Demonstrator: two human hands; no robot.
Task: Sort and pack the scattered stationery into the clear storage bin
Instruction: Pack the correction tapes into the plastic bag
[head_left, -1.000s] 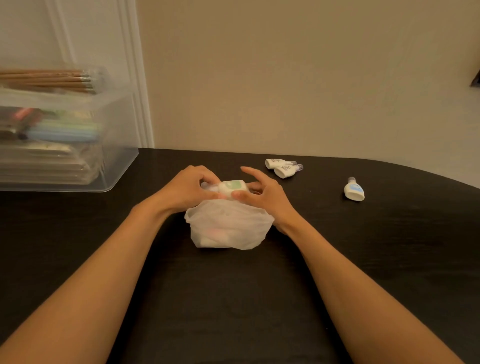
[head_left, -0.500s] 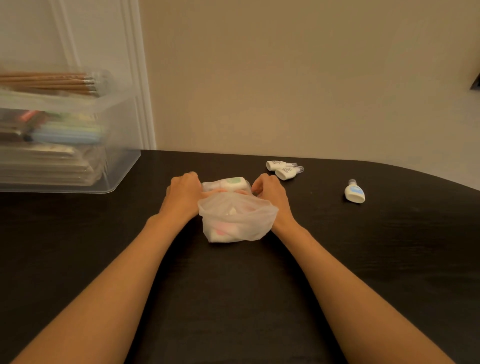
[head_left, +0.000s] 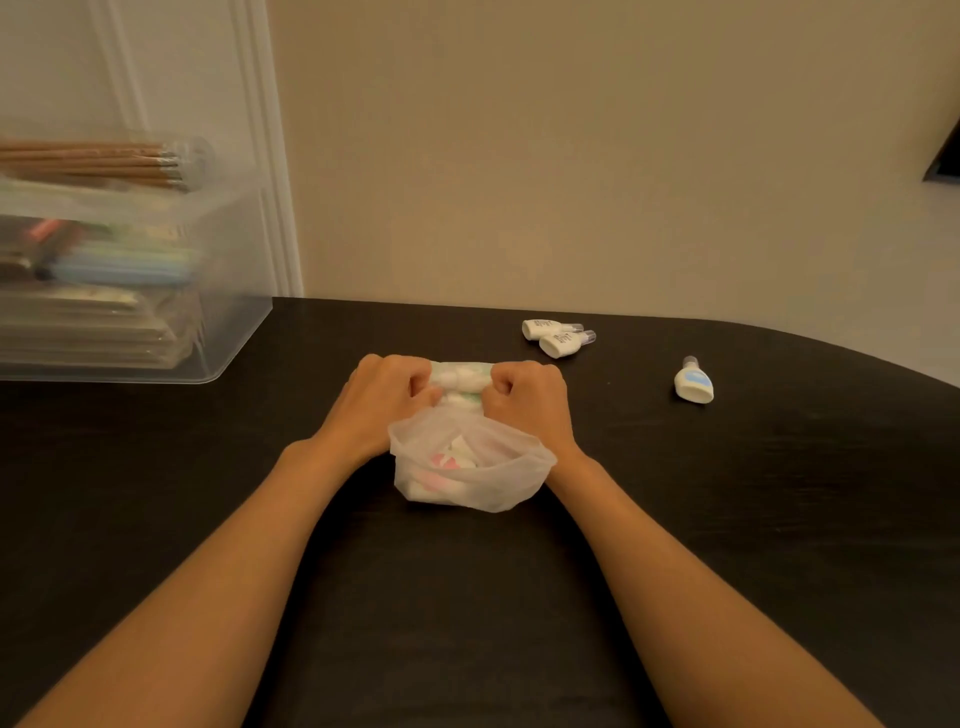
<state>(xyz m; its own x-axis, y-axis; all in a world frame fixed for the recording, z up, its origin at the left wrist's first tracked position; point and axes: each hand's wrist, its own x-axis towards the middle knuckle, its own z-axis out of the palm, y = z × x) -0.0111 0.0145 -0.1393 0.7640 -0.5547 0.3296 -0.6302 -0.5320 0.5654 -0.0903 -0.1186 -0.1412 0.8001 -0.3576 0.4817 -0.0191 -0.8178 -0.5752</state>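
The left hand (head_left: 387, 402) and right hand (head_left: 532, 405) curl their fingers on the far rim of the translucent white plastic bag (head_left: 470, 470) in the middle of the dark table (head_left: 467, 597), likely bunching it round the small white-and-green pieces (head_left: 460, 378) between them. The clear plastic storage bin (head_left: 231, 291) stands far left, well apart, with nothing in the way. A pair of small white bottles (head_left: 556, 335) and a white blue-labelled bottle (head_left: 693, 384) lie loose to the right.

Both bare forearms reached forward and converged; the left hand (head_left: 382, 402) and right hand (head_left: 530, 402) sat close together, fingers curled tight, gripping the far rim of the bag (head_left: 467, 483)
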